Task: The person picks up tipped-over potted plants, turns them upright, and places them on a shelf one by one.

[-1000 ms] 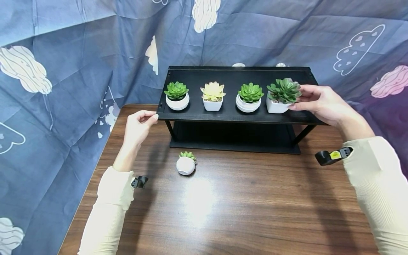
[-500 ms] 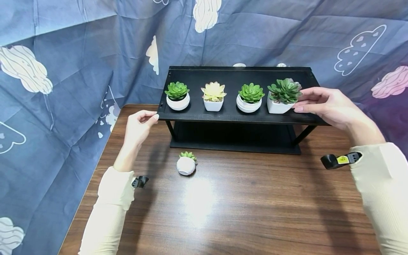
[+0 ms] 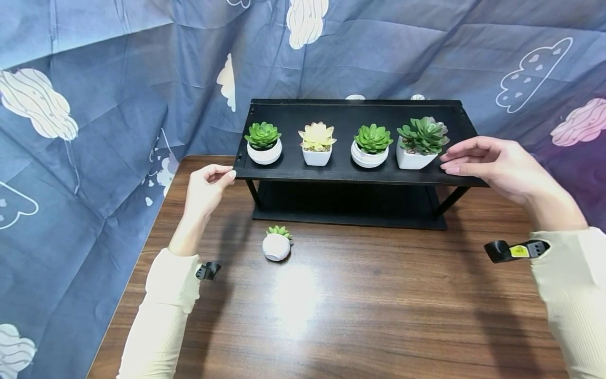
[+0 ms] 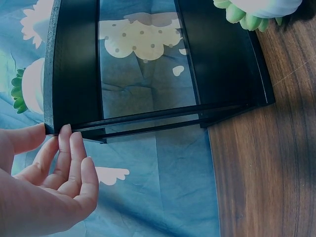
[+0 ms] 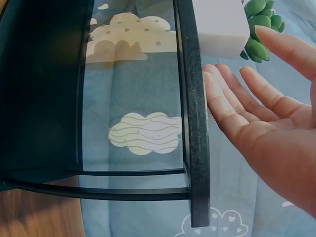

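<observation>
My left hand (image 3: 204,190) pinches the front left corner of a two-tier black shelf (image 3: 303,111); in the left wrist view its thumb is on the top board's edge and its fingertips are beneath. Just right of a dark green succulent in a square white pot (image 3: 414,159), my right hand (image 3: 508,168) is held over the shelf's right end. Nothing is between its relaxed fingers, and a small gap separates them from the pot. The right wrist view shows that white pot (image 5: 222,29) beyond the fingertips.
Left of the square pot, a green succulent (image 3: 372,139), a yellow succulent (image 3: 317,138) and another green succulent (image 3: 263,137) line the top board. A small white-potted succulent (image 3: 276,246) lies tipped on the wooden table (image 3: 379,295). A blue cloud-patterned cloth (image 3: 118,131) hangs behind.
My right hand has let go of the square-potted succulent and drawn away to the right and slightly toward me. The left hand and the plants have hardly moved.
</observation>
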`<state>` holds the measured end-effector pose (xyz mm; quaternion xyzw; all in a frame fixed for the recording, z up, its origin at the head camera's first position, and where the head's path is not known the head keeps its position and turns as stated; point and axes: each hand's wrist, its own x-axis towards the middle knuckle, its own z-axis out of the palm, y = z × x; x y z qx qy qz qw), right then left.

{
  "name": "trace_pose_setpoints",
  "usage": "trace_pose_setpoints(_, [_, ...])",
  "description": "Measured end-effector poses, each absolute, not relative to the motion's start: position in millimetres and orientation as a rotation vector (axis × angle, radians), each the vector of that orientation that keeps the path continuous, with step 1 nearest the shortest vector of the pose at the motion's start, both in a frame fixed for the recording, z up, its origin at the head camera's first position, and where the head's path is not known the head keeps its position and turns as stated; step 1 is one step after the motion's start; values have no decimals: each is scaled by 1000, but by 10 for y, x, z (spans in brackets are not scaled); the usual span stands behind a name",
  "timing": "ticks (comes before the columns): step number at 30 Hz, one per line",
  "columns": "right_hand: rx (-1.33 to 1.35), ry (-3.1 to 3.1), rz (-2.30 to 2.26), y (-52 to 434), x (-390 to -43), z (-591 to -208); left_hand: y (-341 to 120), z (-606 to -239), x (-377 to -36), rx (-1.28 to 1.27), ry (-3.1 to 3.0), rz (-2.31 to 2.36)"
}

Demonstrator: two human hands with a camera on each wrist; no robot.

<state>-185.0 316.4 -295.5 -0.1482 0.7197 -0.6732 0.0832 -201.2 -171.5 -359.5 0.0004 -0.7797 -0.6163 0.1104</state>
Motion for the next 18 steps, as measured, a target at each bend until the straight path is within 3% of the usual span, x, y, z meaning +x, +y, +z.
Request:
trace_pose_setpoints(9, [-464, 2469, -1670, 3111, -1744, -2868, -1712, -3583, -2005, 7, -2289, -1821])
trace_pose_setpoints(18, [-538, 2335, -1765, 2969, -1666, -2930, -1715, -3594, -2015, 5, -2296, -1816])
